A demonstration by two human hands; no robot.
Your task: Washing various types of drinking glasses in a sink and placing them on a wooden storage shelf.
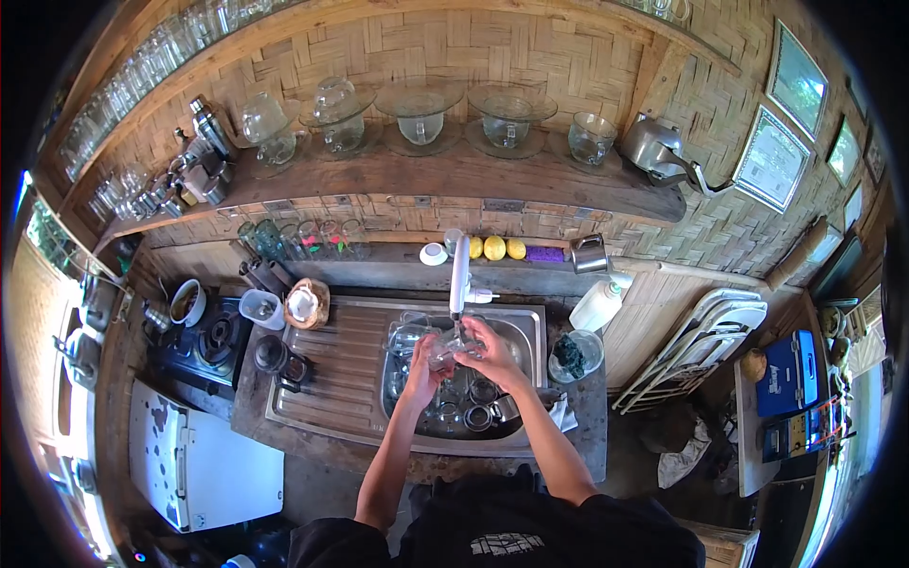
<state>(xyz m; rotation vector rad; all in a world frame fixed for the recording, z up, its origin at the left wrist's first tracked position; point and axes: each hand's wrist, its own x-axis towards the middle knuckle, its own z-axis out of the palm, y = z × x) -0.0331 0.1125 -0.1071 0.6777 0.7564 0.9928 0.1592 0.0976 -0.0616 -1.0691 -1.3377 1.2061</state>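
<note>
Above the basin of a stainless steel sink [537, 355], both hands hold a clear glass vessel [447, 348]. My left hand [426, 373] grips it from the left. On the other side, my right hand [493, 358] has its fingers curled around it. The white tap [460, 273] stands directly over the glass, its spout close to my right fingertips. Whether water runs is hard to tell. Beneath my hands the basin holds several pieces of clear glassware [412, 337] and a metal-rimmed cup [478, 417]. My forearms hide part of the basin.
A ribbed drainboard [341, 376] lies left, with a French press [280, 362] and a halved coconut [307, 304] at its edge. Right of the basin are a bowl with a dark green scrubber [570, 357] and a white pump bottle [596, 305]. A wooden shelf [454, 174] with glassware crosses overhead.
</note>
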